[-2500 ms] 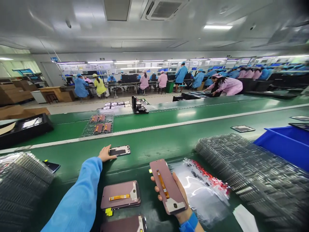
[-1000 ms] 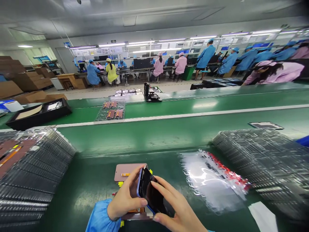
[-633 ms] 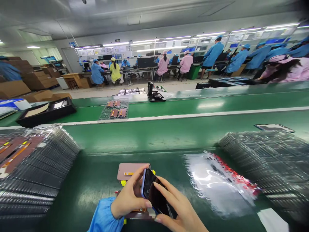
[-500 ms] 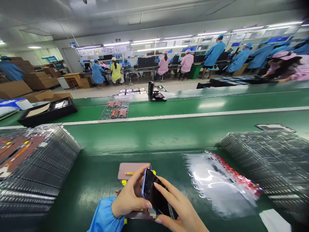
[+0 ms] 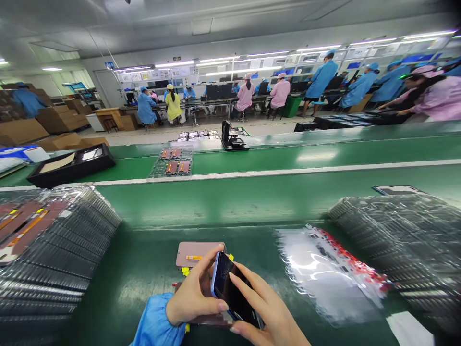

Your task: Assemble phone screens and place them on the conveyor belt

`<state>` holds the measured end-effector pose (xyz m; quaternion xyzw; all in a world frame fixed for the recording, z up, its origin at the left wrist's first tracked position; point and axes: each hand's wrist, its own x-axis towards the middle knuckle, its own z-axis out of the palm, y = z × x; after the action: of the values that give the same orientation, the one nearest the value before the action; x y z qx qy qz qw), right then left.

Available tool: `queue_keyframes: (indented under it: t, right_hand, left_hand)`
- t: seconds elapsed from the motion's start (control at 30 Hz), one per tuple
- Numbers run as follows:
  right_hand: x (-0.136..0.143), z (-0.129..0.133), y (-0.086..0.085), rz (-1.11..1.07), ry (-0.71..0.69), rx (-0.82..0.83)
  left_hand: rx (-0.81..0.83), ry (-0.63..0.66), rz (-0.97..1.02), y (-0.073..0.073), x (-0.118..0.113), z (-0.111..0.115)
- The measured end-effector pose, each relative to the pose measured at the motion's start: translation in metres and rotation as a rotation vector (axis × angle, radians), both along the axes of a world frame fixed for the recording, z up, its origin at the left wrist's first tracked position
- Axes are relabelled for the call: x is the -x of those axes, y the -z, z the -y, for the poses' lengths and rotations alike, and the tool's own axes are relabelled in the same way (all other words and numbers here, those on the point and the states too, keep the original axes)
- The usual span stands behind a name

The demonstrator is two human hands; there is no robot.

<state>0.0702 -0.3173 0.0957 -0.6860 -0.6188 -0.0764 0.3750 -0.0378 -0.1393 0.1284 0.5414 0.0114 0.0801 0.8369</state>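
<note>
Toward the near edge of the green surface (image 5: 144,259), the left hand (image 5: 194,295) and right hand (image 5: 272,305) clasp a tilted smartphone (image 5: 233,300).

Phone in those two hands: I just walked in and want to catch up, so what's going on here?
A person holds the phone tilted between both hands. The left hand grips its left side, and the right hand has fingertips on the dark screen. Just beyond, a pinkish-brown panel lies on the green bench. One stack of clear trays stands to the left, another stack to the right, with clear plastic sheets beside it.
</note>
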Motion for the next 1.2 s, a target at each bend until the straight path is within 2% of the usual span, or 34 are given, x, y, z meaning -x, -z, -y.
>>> queue_keyframes:
  t: [0.9,1.2]
  right_hand:
    - [0.006,0.001,-0.010,-0.002,-0.017,-0.050]
    - [0.006,0.003,-0.015,0.058,-0.021,-0.068]
  left_hand:
    - [-0.078,0.070,-0.011,0.004,0.007,-0.003]
    - [-0.120,0.108,-0.029,0.005,0.011,-0.007]
